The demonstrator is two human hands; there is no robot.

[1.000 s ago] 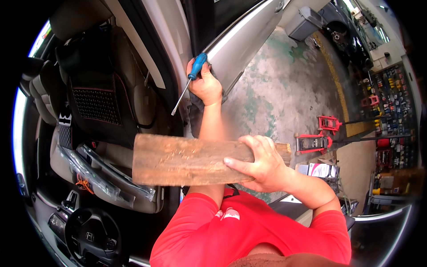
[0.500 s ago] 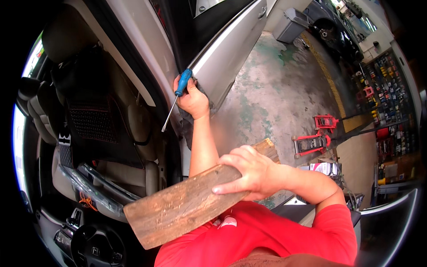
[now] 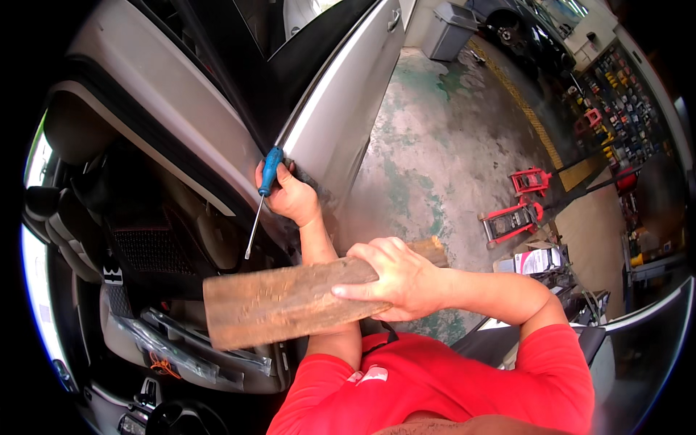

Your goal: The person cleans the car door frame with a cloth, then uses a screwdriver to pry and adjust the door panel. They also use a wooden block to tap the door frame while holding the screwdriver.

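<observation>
A screwdriver (image 3: 271,172) with a blue handle and a bare metal shaft sits in my left hand (image 3: 293,197), its tip pointing down toward the car seat. That hand is closed round the handle, beside the edge of the light-coloured car body. My right hand (image 3: 395,279) grips a thick, worn wooden block (image 3: 275,301), thumb on the top face and fingers over the far edge. The block lies across in front of my left forearm and hides part of it. Its broad end reaches out to the left, over the car's interior.
An open car door (image 3: 341,94) stands ahead. To the left are a seat (image 3: 156,243) and plastic-wrapped trim strips (image 3: 174,348). On the stained floor (image 3: 435,152) to the right rest red floor jacks (image 3: 511,221). A grey bin (image 3: 449,32) stands farther off, and shelves of small items (image 3: 631,109) line the right.
The wooden block has swung to a more level angle, its broad end rising. My left hand with the screwdriver appears lower and farther left. The whole view has shifted too.
</observation>
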